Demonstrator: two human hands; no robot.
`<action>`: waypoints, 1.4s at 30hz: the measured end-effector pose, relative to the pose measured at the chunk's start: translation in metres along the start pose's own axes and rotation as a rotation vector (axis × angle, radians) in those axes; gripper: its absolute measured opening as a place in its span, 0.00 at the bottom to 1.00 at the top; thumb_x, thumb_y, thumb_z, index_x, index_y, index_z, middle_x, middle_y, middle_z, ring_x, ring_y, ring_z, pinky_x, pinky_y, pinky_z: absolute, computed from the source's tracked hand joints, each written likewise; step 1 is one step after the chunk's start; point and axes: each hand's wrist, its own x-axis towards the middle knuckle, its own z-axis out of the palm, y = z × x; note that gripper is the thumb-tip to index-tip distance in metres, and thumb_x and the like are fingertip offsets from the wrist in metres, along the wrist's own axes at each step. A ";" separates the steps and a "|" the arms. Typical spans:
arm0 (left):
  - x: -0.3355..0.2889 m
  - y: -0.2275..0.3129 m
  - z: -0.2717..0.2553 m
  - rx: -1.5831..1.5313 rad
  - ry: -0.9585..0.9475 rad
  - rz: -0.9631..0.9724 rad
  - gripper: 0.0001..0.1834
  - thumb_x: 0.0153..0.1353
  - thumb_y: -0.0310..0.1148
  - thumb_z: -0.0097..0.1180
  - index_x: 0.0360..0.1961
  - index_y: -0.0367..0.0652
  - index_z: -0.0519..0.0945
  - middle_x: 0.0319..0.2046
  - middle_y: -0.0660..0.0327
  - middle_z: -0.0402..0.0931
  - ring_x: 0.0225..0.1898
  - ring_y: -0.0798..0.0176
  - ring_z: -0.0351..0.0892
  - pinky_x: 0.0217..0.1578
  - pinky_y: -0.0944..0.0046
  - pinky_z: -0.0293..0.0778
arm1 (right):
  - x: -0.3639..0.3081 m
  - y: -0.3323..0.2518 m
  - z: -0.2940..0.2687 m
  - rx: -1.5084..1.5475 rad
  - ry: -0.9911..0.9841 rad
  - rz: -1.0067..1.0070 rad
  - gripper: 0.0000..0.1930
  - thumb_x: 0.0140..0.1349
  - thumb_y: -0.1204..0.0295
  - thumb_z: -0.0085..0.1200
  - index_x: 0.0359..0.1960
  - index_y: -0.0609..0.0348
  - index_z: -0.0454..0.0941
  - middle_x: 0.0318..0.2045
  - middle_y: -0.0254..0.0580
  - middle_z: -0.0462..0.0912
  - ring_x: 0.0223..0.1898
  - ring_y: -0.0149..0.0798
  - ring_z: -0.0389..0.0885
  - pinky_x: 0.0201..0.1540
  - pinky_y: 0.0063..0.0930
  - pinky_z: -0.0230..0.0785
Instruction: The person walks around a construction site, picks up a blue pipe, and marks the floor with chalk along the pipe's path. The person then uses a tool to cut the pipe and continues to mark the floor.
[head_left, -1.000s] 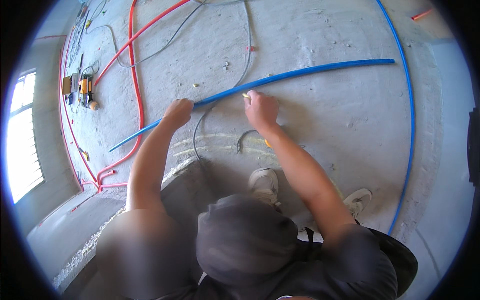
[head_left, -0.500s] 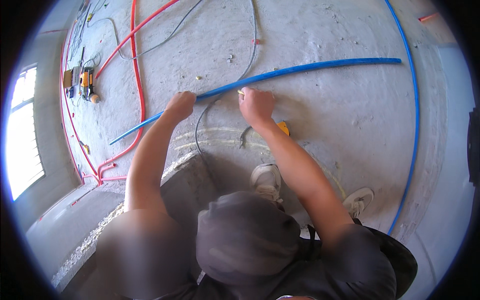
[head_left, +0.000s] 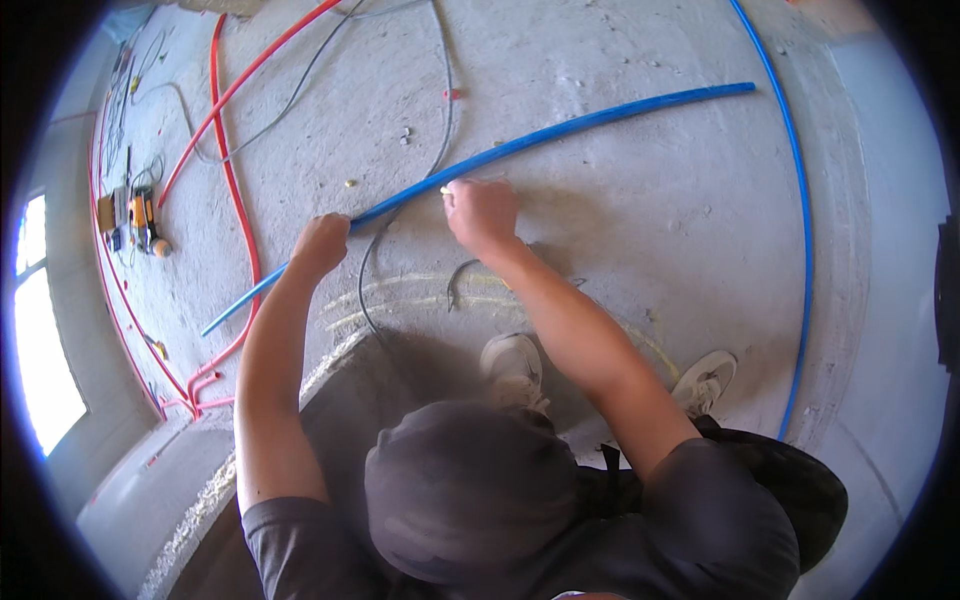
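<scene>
Blue pipe [head_left: 530, 140] runs slantwise over the concrete floor [head_left: 650, 250] before you, crossing a red pipe [head_left: 236, 195] toward its left end; work on it looks under way, no cut visible, remainder not readable. Your left hand [head_left: 322, 243] is closed around it; your right hand [head_left: 485, 215] pinches a small pale-yellow piece [head_left: 447, 190] just beside it, contact unclear.

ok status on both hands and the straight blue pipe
Left hand closed around straight blue pipe. Right hand pinching small yellowish piece beside it. Blue pipe crosses over grey cable and red pipe.
</scene>
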 end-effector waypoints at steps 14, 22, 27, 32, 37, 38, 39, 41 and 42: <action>-0.001 0.004 0.002 -0.019 -0.028 -0.024 0.08 0.50 0.20 0.50 0.31 0.35 0.79 0.36 0.43 0.79 0.42 0.40 0.79 0.45 0.46 0.74 | -0.007 0.043 -0.067 0.062 0.083 0.274 0.08 0.58 0.64 0.58 0.28 0.54 0.82 0.23 0.44 0.83 0.24 0.49 0.81 0.31 0.42 0.69; -0.003 0.000 0.001 -0.038 -0.013 -0.029 0.08 0.50 0.20 0.50 0.32 0.35 0.78 0.36 0.43 0.78 0.42 0.40 0.78 0.45 0.46 0.73 | -0.013 0.018 -0.029 0.109 -0.118 0.137 0.06 0.57 0.67 0.57 0.29 0.55 0.79 0.26 0.46 0.84 0.28 0.48 0.82 0.38 0.42 0.66; 0.001 -0.001 -0.004 -0.005 -0.034 -0.023 0.07 0.51 0.21 0.49 0.32 0.36 0.78 0.36 0.43 0.78 0.42 0.40 0.78 0.45 0.46 0.73 | -0.013 -0.006 -0.003 0.133 -0.153 0.134 0.06 0.56 0.69 0.56 0.29 0.56 0.80 0.26 0.48 0.83 0.28 0.50 0.81 0.34 0.46 0.69; 0.003 -0.009 0.013 0.020 -0.005 -0.006 0.06 0.52 0.23 0.50 0.30 0.37 0.78 0.35 0.44 0.78 0.40 0.40 0.78 0.42 0.45 0.73 | -0.014 -0.026 0.019 0.166 -0.153 0.135 0.05 0.55 0.71 0.52 0.30 0.57 0.79 0.27 0.47 0.83 0.31 0.50 0.82 0.42 0.50 0.67; 0.004 -0.001 0.005 0.009 0.032 0.034 0.05 0.51 0.22 0.50 0.29 0.36 0.78 0.33 0.44 0.78 0.38 0.39 0.78 0.40 0.45 0.73 | -0.015 -0.011 -0.007 0.157 -0.092 0.195 0.06 0.57 0.69 0.54 0.32 0.58 0.77 0.27 0.45 0.83 0.31 0.49 0.82 0.41 0.47 0.68; 0.005 -0.003 0.009 0.003 0.034 0.037 0.05 0.52 0.21 0.50 0.29 0.36 0.78 0.32 0.43 0.78 0.38 0.39 0.78 0.40 0.45 0.73 | -0.017 -0.009 -0.014 0.176 -0.061 0.220 0.07 0.58 0.69 0.54 0.33 0.58 0.77 0.27 0.44 0.83 0.31 0.49 0.82 0.41 0.46 0.68; 0.004 0.000 0.007 -0.007 0.035 0.020 0.06 0.52 0.21 0.49 0.29 0.35 0.78 0.32 0.43 0.78 0.38 0.38 0.78 0.40 0.45 0.73 | -0.019 -0.004 -0.022 0.190 -0.028 0.249 0.07 0.59 0.68 0.54 0.34 0.58 0.76 0.27 0.44 0.83 0.30 0.49 0.82 0.40 0.45 0.68; 0.002 -0.001 0.009 -0.014 0.016 -0.003 0.07 0.52 0.21 0.48 0.31 0.34 0.78 0.33 0.41 0.78 0.40 0.37 0.78 0.41 0.44 0.73 | -0.020 0.007 -0.040 0.192 0.049 0.283 0.08 0.60 0.68 0.54 0.35 0.59 0.76 0.25 0.45 0.82 0.28 0.49 0.81 0.38 0.46 0.68; 0.004 -0.004 0.011 -0.007 0.001 -0.011 0.08 0.53 0.22 0.48 0.32 0.33 0.79 0.34 0.41 0.79 0.41 0.37 0.78 0.42 0.44 0.73 | -0.020 0.014 -0.052 0.216 0.100 0.311 0.07 0.60 0.68 0.54 0.34 0.59 0.76 0.25 0.46 0.82 0.27 0.49 0.80 0.37 0.46 0.68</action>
